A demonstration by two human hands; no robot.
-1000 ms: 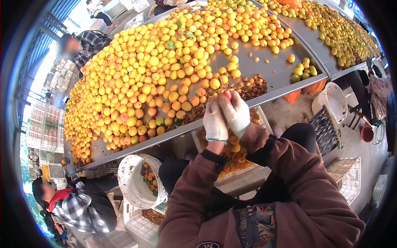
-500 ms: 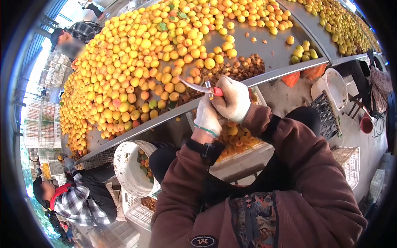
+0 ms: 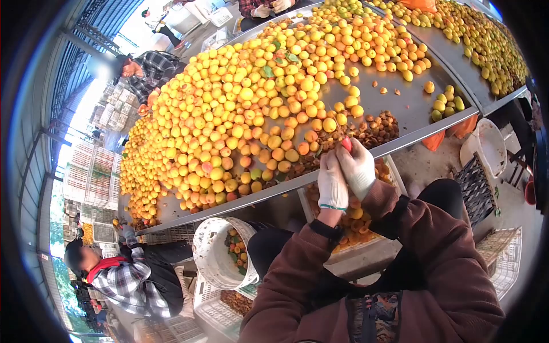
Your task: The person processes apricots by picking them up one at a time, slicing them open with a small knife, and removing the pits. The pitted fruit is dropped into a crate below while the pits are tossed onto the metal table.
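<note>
My right hand [image 3: 359, 169], in a white glove, is closed around the red handle of a curved knife [image 3: 346, 144]. The blade, seen nearly edge-on, points toward the table and is hard to make out. Against it, my gloved left hand [image 3: 333, 186] has its fingers closed; whatever they hold is hidden. Both hands are just in front of the metal table's edge [image 3: 274, 196]. Beyond them lie a pile of brown pits [image 3: 382, 127] and a broad heap of yellow-orange apricots [image 3: 229, 108]. Under my hands stands a crate of halved apricots [image 3: 355, 231].
A white bucket [image 3: 213, 251] with some fruit and leaves stands left of my knees, near a pit-filled crate [image 3: 235, 303]. Greenish fruits [image 3: 447, 104] sit at the right. Another white bucket [image 3: 486, 143] is beyond. A co-worker in plaid [image 3: 128, 280] sits at left; others work across the table.
The view has swung, so the table and fruit appear farther right and lower. My hands have turned and stay together; the knife blade, plainly visible before, now points away and barely shows.
</note>
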